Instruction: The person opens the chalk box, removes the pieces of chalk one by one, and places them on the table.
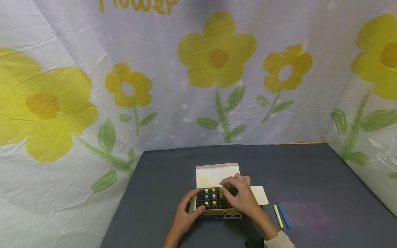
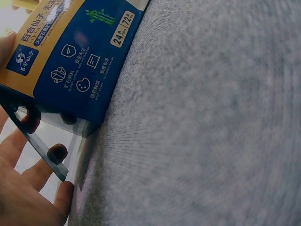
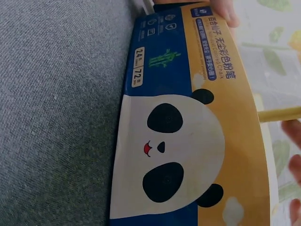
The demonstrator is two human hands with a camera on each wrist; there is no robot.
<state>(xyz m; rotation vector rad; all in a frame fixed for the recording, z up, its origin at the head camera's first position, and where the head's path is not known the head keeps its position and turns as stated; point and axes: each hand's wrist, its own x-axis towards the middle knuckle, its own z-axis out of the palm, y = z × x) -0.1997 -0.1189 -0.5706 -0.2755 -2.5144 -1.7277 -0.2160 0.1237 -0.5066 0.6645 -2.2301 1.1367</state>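
Observation:
A chalk box [image 1: 212, 217] with a blue and yellow front lies on the dark table. My left hand [image 1: 183, 215] grips its left end, thumb at the front corner and fingers at the back; the end flap [image 2: 35, 139] stands out beside those fingers. Over the right part of the box, my right hand [image 1: 245, 198] pinches an upright yellow chalk stick [image 1: 221, 193] between thumb and forefinger. Its lower end meets the black holder [image 1: 218, 206], full of holes. Several coloured chalks stand in the holder's left half. A panda face [image 3: 193, 141] is printed on the box front.
The white lid [image 1: 214, 172] is folded back behind the box, and a white side flap [image 1: 260, 195] sticks out right. A pale yellow chalk [image 1: 278, 216] and a blue chalk [image 1: 284, 216] lie right of the box. A flower-printed curtain [image 1: 173, 113] surrounds the table [image 1: 167, 172].

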